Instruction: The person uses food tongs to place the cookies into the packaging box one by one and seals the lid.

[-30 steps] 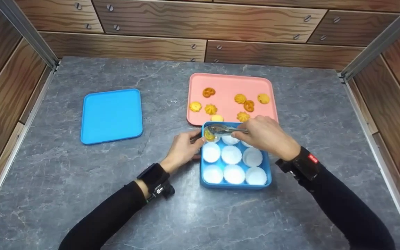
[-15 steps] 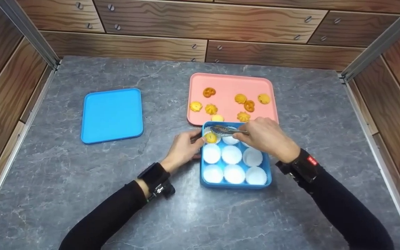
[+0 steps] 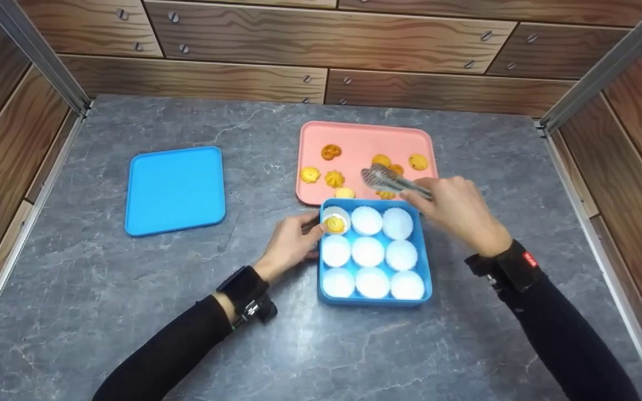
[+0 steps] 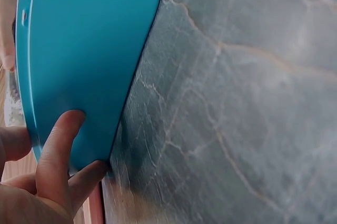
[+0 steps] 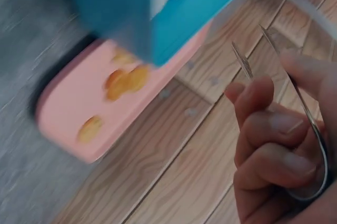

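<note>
My left hand (image 3: pixel 294 240) holds the far left corner of a blue box (image 3: pixel 375 303), its thumb at the rim; in the left wrist view, fingertips press the blue side wall (image 4: pixel 84 71). White paper cups (image 3: pixel 368 252) stand in rows inside the box. One yellow cookie (image 3: pixel 334 224) sits in the far left cup. My right hand (image 3: pixel 460 211) grips metal tongs (image 3: pixel 404 185) above the near part of a pink tray (image 3: pixel 365 133). The right wrist view shows the tongs' tips (image 5: pixel 239 58) apart with nothing between them.
Several cookies lie on the pink tray, among them a pretzel-shaped one (image 3: pixel 331 152), a star-shaped one (image 3: pixel 334 179) and a round one (image 3: pixel 418 162). A flat blue lid-like square (image 3: pixel 176 191) lies at the left. Wood-patterned walls (image 3: pixel 321 33) enclose the grey table.
The tongs have left the far left cup, where the yellow cookie now lies, and moved up and right over the pink tray. My left hand stays at the box corner.
</note>
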A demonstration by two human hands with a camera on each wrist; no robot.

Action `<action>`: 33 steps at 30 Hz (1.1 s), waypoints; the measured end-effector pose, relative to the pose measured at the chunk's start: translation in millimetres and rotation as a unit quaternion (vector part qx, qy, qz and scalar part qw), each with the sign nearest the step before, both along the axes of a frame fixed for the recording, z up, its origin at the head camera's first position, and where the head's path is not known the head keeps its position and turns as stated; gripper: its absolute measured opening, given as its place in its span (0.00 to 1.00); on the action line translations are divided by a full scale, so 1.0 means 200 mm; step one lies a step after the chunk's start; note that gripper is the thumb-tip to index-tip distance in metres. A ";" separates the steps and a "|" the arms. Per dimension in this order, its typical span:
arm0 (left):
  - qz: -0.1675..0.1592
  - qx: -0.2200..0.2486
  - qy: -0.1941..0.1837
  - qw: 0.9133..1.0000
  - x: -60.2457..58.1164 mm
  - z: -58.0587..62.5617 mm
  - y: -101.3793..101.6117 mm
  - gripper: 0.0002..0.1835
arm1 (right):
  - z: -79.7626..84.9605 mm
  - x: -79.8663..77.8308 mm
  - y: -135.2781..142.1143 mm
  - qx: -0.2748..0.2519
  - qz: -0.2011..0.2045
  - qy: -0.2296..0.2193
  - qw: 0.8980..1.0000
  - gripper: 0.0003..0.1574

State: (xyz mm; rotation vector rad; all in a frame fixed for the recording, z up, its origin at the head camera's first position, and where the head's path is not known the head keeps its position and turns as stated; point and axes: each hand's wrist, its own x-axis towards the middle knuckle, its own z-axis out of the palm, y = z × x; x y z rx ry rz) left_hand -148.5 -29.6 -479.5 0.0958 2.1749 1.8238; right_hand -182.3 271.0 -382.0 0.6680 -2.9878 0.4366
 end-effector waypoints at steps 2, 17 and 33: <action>0.001 0.002 -0.002 1.000 0.00 -0.01 0.00 0.28 | -0.02 -0.03 0.05 0.009 -0.013 0.016 1.000 0.25; 0.009 -0.004 0.000 1.000 0.01 -0.01 -0.02 0.29 | -0.13 -0.15 0.28 0.078 -0.074 -0.022 0.994 0.26; -0.008 -0.005 0.018 1.000 0.02 -0.01 -0.01 0.29 | -0.19 -0.18 0.26 0.113 -0.038 0.024 0.993 0.24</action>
